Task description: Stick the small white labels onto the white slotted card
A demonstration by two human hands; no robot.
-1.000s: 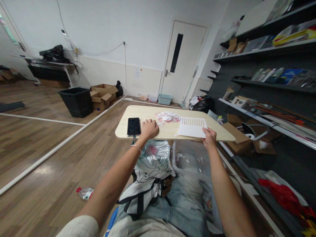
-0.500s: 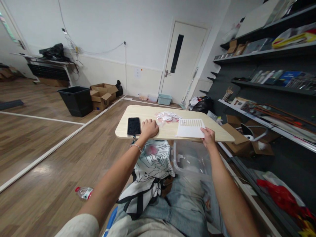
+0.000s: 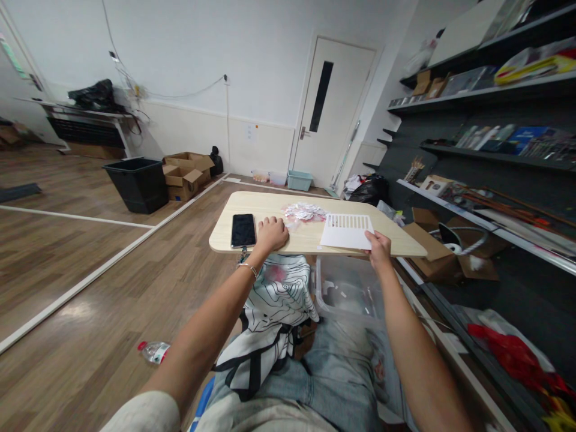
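Note:
My right hand (image 3: 379,247) grips the right edge of a white card (image 3: 344,239), thumb on top. The card has a row of narrow slots along its far side and sits over the front of the pale wooden tabletop (image 3: 306,243). On the same top my left hand (image 3: 272,234) rests with fingers curled down; whatever may be under them is hidden. Just left of it lies a smartphone (image 3: 243,230) with a dark screen. Beyond the hands is a pile of small white paper pieces (image 3: 305,212). A tiny white piece (image 3: 319,247) shows by the card's near left corner.
Below the tabletop stands a clear plastic bin (image 3: 346,288) with small scraps inside. Patterned cloth (image 3: 281,294) hangs beside it. A bottle (image 3: 153,352) lies on the floor at left. Loaded shelves (image 3: 495,150) line the right; a black bin (image 3: 139,186) stands back left.
The slotted card has shifted slightly and its slots look clearer. The tiny white piece now shows near its corner. My left hand has stayed in place.

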